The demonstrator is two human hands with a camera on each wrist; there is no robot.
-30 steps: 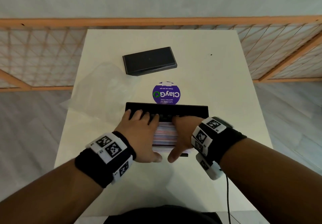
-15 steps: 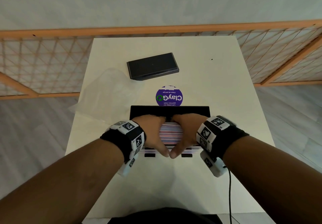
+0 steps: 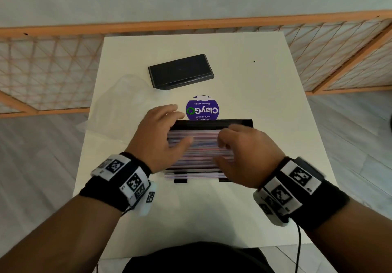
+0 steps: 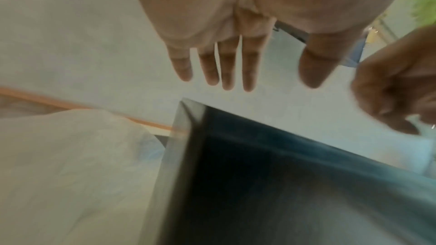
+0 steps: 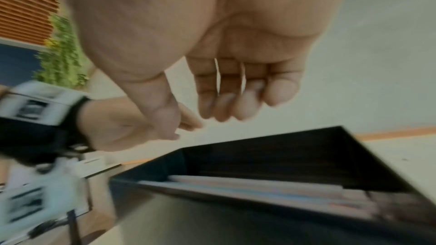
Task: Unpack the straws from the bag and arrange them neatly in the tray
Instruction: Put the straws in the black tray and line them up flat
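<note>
A: Straws lie flat in the black tray, side by side along its length, filling most of it. Both hands sit above the tray and hold nothing.

B: Fingers?

A: Left hand is spread, fingers straight and apart, over the tray's left end; its wrist view shows an open palm and nothing in it. Right hand hangs over the tray's right end, fingers loosely bent and close together, nothing pinched.

B: Why there?

A: My guess: one hand at each end is how you would square the straw tips, nudging the pile inward so the ends line up. The straws read blurred from the head view, so I can't say whether every one is level. A few seem to run past the tray's near edge.

B: And the bag?

A: Clear bag lies slack and crumpled on the white table, left of the tray and beyond its far left corner. It looks emptied, though it's too transparent to be sure.

B: Anything in the way?

A: Not much. A purple round sticker sits on the table just past the tray's far wall. Farther back is a black box, well apart from the tray. A wooden lattice railing runs beyond the table. Over the tray itself, only the hands.
</note>
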